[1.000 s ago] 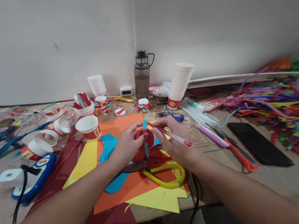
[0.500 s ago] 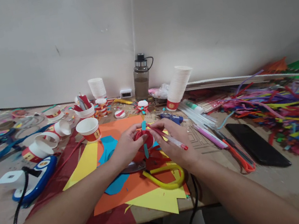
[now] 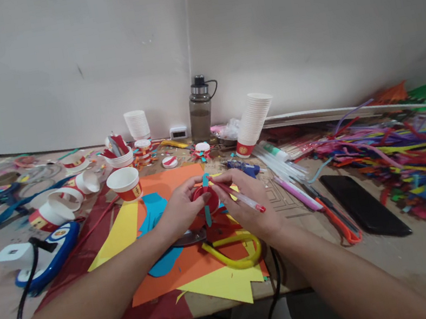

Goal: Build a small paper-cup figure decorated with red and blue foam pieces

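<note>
My left hand (image 3: pixel 180 208) is closed on a small red disc-like piece (image 3: pixel 212 201), its thumb on the top. A narrow teal strip (image 3: pixel 208 216) lies across that piece and sticks out at both ends. Between the fingers of my right hand (image 3: pixel 250 201) is a red pen (image 3: pixel 245 201), its clear barrel slanting down to the right. The pen's upper end meets the teal strip near its top; the exact contact is too small to tell. Yellow-handled scissors (image 3: pixel 240 264) lie below my hands on orange paper (image 3: pixel 169 285), beside a blue paper cutout (image 3: pixel 165 264).
White paper cups (image 3: pixel 124 186) and a leaning cup stack (image 3: pixel 255 122) stand behind. A water bottle (image 3: pixel 200 112) is at the wall. Right lie orange-handled scissors (image 3: pixel 344 227), a black phone (image 3: pixel 363 204) and pipe cleaners (image 3: pixel 424 166). A blue device with a charger (image 3: pixel 55 261) lies left.
The top of the teal strip now looks bent at the pen, where it stood straighter before. Both hands keep their grips and have hardly moved.
</note>
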{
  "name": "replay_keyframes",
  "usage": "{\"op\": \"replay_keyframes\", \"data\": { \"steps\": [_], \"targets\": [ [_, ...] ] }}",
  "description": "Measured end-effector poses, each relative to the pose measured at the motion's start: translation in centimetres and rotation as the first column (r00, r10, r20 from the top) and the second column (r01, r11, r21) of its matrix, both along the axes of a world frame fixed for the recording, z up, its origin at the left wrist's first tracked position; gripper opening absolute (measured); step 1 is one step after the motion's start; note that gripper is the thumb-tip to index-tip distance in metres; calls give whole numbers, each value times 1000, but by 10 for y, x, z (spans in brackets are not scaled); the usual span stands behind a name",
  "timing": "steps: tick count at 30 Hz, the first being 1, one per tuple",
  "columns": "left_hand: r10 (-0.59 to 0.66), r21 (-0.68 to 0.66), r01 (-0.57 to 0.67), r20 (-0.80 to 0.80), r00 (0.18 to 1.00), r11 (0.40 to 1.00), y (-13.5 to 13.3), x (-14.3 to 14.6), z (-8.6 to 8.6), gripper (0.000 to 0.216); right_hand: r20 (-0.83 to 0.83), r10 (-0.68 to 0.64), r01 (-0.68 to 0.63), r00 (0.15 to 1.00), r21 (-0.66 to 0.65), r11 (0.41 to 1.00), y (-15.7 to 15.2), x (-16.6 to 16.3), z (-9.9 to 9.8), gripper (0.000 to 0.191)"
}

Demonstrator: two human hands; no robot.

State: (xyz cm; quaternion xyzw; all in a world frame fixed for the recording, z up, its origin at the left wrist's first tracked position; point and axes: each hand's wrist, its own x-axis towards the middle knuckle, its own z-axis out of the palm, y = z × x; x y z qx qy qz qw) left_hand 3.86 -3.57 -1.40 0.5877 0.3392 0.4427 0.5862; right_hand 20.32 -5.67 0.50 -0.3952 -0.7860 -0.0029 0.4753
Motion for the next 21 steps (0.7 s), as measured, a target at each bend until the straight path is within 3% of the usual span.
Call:
{"op": "replay_keyframes", "data": {
  "steps": [21],
  "targets": [
    [-12, 23, 12, -27, 1000, 1000, -2, -1, -1, 50, 26, -16, 15, 1000, 41, 999, 1, 0, 1, 5]
  ]
}}
